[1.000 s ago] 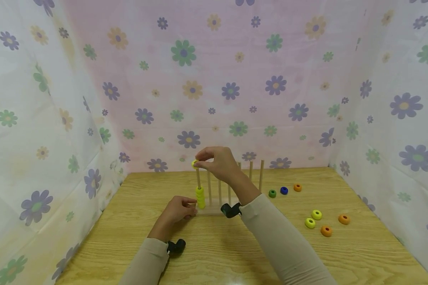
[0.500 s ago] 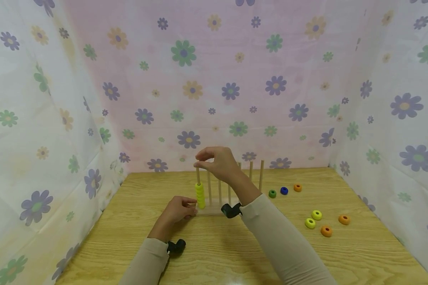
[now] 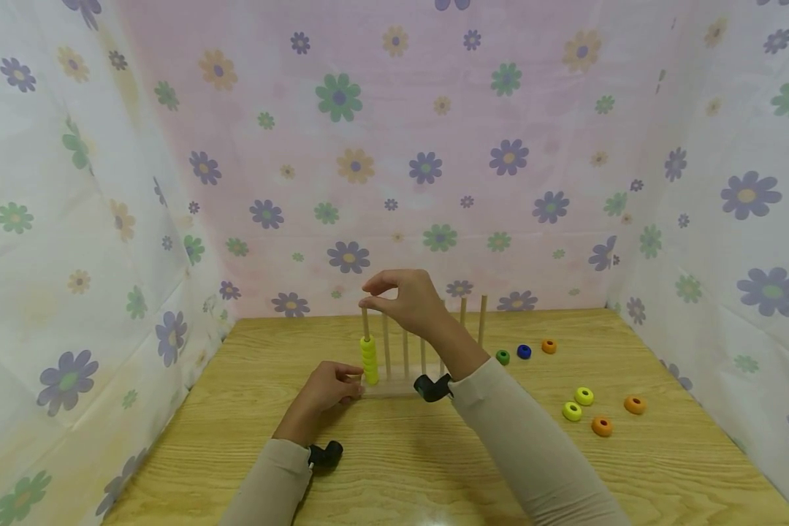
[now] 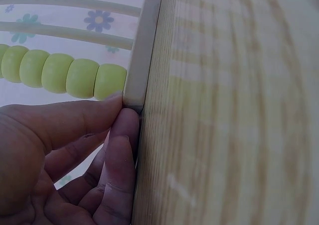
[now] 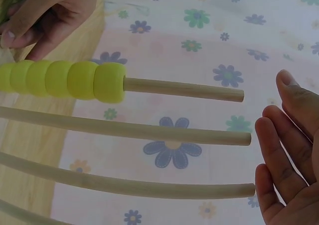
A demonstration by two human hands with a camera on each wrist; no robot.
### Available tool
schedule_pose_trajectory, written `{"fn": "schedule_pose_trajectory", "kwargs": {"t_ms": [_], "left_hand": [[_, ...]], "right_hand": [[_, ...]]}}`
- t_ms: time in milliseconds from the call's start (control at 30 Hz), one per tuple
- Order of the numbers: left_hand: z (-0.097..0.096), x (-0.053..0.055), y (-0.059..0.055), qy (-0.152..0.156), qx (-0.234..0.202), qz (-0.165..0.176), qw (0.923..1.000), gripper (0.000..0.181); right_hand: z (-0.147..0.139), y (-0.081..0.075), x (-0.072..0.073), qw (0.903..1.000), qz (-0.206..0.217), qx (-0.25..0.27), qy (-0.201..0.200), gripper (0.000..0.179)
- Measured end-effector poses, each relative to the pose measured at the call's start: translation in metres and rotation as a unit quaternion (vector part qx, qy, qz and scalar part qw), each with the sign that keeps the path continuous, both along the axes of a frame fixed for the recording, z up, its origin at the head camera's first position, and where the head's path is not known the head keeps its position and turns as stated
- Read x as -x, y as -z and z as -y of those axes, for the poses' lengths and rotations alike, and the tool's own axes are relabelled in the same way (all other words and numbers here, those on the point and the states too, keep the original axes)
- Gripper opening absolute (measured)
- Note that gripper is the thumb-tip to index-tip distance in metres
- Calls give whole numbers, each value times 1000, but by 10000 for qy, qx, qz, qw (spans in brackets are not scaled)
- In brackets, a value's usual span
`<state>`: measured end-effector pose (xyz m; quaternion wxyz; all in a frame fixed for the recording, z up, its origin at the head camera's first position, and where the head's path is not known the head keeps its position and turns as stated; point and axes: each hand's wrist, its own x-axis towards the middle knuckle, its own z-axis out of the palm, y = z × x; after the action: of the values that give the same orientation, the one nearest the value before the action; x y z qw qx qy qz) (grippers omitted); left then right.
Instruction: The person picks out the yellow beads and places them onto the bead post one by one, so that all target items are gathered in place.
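A wooden peg rack with several upright pegs has a pale base (image 3: 394,389) on the table. On its leftmost peg (image 5: 184,89) sits a stack of several yellow beads (image 3: 369,361), leaving the peg's top bare. My left hand (image 3: 329,386) grips the base's left corner, thumb by the lowest bead and fingers curled against the end (image 4: 133,104). Level with the top of that peg is my right hand (image 3: 408,299). Its thumb and fingers are apart and hold nothing, just off the peg tips in the right wrist view.
To the right lie two yellow beads (image 3: 584,397) and two orange beads (image 3: 601,426). Farther back are a green bead (image 3: 502,357), a blue bead (image 3: 524,352) and another orange bead (image 3: 549,346). Flowered cloth (image 3: 394,146) walls the wooden table at the back and sides.
A yellow bead pinched at the leftmost peg's top has been let go and has dropped onto the stack, which is one bead taller. My left hand has stayed put.
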<state>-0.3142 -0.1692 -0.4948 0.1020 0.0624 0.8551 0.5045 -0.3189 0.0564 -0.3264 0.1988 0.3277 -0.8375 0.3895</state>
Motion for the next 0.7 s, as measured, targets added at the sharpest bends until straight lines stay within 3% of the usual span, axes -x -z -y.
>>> {"fn": "schedule_pose_trajectory", "kwargs": {"t_ms": [433, 700], "left_hand": [[-1, -1, -2, 34, -103, 75, 9999, 40], [0, -3, -3, 63, -71, 71, 9999, 40]], "right_hand": [[-17, 8, -6, 9972, -718, -106, -192, 21], [-29, 11, -8, 9957, -852, -124, -343, 24]]}}
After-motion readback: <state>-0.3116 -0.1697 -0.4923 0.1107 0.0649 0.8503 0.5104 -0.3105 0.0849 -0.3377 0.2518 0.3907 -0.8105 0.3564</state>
